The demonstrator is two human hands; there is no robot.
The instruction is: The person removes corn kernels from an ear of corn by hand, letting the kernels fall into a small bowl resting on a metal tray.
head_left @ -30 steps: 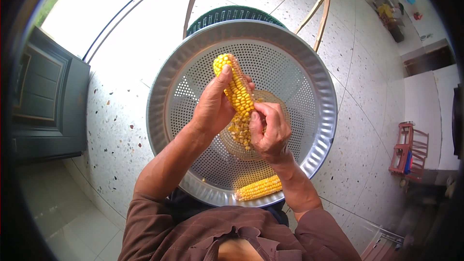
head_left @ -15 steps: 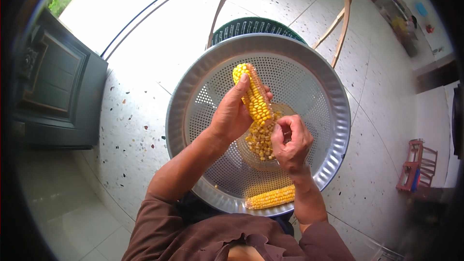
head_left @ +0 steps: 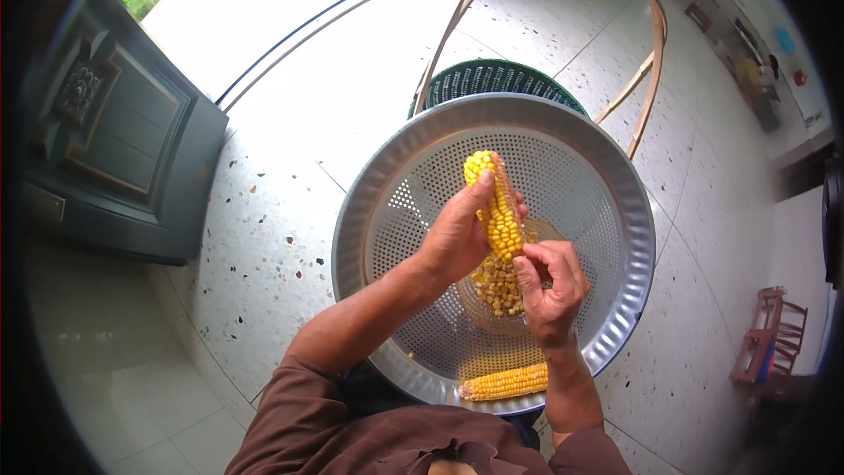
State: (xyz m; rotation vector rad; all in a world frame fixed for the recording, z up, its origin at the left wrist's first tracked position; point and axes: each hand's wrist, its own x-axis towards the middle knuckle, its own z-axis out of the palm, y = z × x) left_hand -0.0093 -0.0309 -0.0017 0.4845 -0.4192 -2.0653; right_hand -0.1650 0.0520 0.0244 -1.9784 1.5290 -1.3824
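Note:
My left hand [head_left: 462, 224] is wrapped round an upright-tilted corn cob [head_left: 503, 218], its thumb on the yellow kernels near the top. One strip along the cob's right side is bare of kernels. At the cob's lower end my right hand [head_left: 554, 290] is closed, thumb and forefinger together against the kernels; anything between the fingertips is hidden. Below the hands, loose kernels [head_left: 498, 288] lie heaped in the middle of a wide perforated metal basin [head_left: 580, 167]. A second corn cob [head_left: 505, 383] lies at the basin's near side, partly covered by my right forearm.
Behind the basin stands a dark green basket [head_left: 497, 79] with a tall bent-wood handle [head_left: 658, 44]. A dark panelled door [head_left: 123, 141] stands at the left. Small reddish wooden chairs [head_left: 769, 339] are at the right on the speckled tile floor [head_left: 255, 246].
The whole view has shifted, so the basin and hands appear lower and further right. My right fingers have moved slightly up along the cob's lower end. My left hand keeps its hold.

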